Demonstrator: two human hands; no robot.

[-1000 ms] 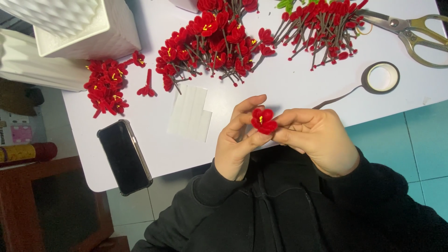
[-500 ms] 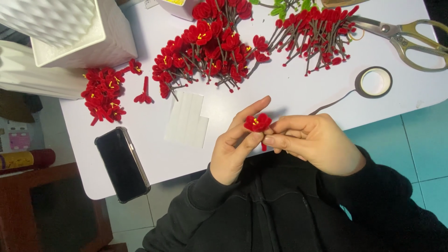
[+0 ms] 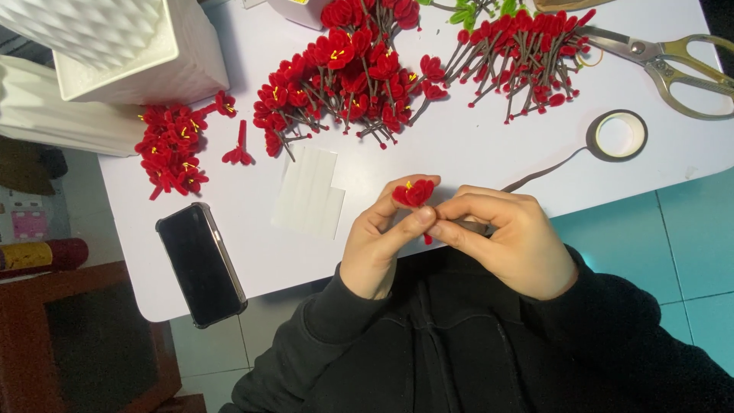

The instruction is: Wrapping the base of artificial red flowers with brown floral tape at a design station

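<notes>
The small red flower (image 3: 414, 193) sits at the near edge of the white table (image 3: 474, 157), pinched between the tips of both our hands just above our lap. Our left hand (image 3: 382, 241) closes thumb and forefinger on it from below, the bloom with its yellow centre showing above the fingertips, while our right hand (image 3: 508, 241) has its fingers curled tight against the short stem, where a strip of brown tape (image 3: 539, 174) runs in from the tape roll (image 3: 618, 134). We judge that we are binding the stem with that tape, the wrap only begun near the head. The next move calls for a steady twirl of the stem with the tape kept taut, and a firm but gentle pinch so the petals are not crushed. Heaps of finished red flowers (image 3: 348, 73) and red buds (image 3: 527, 61) lie beyond, with scissors (image 3: 665, 65) near the roll.
</notes>
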